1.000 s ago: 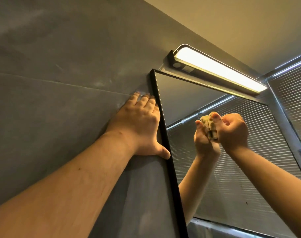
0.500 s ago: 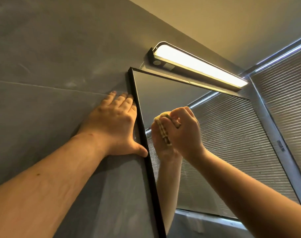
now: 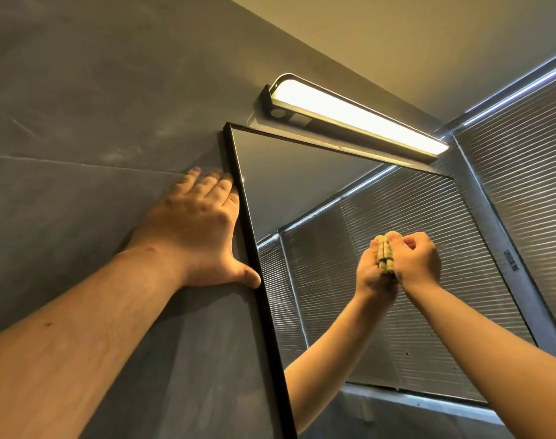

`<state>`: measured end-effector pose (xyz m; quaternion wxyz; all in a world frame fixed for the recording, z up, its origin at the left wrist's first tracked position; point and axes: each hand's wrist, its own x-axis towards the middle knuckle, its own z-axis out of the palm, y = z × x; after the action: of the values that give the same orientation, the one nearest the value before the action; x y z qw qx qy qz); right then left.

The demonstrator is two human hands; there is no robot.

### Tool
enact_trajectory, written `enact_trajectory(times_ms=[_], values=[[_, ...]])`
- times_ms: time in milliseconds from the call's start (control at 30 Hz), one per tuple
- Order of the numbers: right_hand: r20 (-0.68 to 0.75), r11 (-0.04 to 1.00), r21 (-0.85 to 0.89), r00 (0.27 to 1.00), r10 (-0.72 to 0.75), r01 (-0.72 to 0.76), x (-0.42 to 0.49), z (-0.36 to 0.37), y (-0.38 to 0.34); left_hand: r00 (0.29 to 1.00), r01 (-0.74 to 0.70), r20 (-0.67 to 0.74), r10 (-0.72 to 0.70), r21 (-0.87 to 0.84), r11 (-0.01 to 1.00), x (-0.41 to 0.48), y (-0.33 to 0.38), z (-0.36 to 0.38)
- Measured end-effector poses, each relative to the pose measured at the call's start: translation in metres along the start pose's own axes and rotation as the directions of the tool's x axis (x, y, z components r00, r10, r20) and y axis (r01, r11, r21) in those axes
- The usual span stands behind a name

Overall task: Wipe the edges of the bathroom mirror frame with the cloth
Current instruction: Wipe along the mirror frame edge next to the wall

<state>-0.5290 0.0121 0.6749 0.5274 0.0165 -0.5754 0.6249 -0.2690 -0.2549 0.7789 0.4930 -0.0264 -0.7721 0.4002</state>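
left hand (image 3: 194, 229): flat on wall (image 3: 80, 106), centre-left, thumb touching mirror frame (image 3: 264, 315) | right hand (image 3: 417, 261): centre-right, fingers curled round folded cloth (image 3: 385, 253) pressed to glass

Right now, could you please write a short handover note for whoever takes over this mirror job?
Left hand: flat on the wall, fingers straight, thumb against the frame on its left edge.
Right hand: grips the folded cloth, pressed to the mirror glass, well inside the frame.
Done: cannot tell which edges are wiped.
Left: the cloth is on no edge now; take it along the frame's edges, including the top one under the lamp.
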Motion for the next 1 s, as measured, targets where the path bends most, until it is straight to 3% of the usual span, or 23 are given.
enact_trajectory(times_ms=[200, 500, 633, 800, 900, 1000], values=[[0.061, 0.964, 0.061, 0.963, -0.263, 0.260, -0.039, 0.007, -0.030, 1.000, -0.004, -0.009, 0.004, 0.011, 1.000, -0.002, -0.001, 0.002], [0.062, 0.733, 0.257, 0.746, -0.663, 0.630, -0.156, 0.014, -0.116, 0.999, 0.010, 0.050, -0.012, 0.026, 1.000, -0.006, 0.003, -0.005], [0.068, 0.764, 0.248, 0.776, -0.627, 0.595, -0.148, 0.009, -0.103, 0.999, -0.014, 0.041, 0.013, 0.026, 1.000, -0.011, 0.003, -0.001], [0.099, 0.918, 0.137, 0.917, -0.386, 0.372, -0.105, -0.003, -0.054, 0.999, -0.005, 0.047, 0.004, 0.031, 0.999, -0.025, 0.013, 0.008], [0.103, 0.936, 0.115, 0.933, -0.344, 0.332, -0.098, -0.005, -0.040, 0.998, 0.017, 0.065, -0.019, 0.034, 0.999, -0.027, 0.017, 0.011], [0.080, 0.916, 0.118, 0.915, -0.395, 0.385, -0.108, -0.003, -0.048, 0.998, 0.020, 0.064, -0.023, 0.043, 0.999, -0.028, 0.018, 0.011]])
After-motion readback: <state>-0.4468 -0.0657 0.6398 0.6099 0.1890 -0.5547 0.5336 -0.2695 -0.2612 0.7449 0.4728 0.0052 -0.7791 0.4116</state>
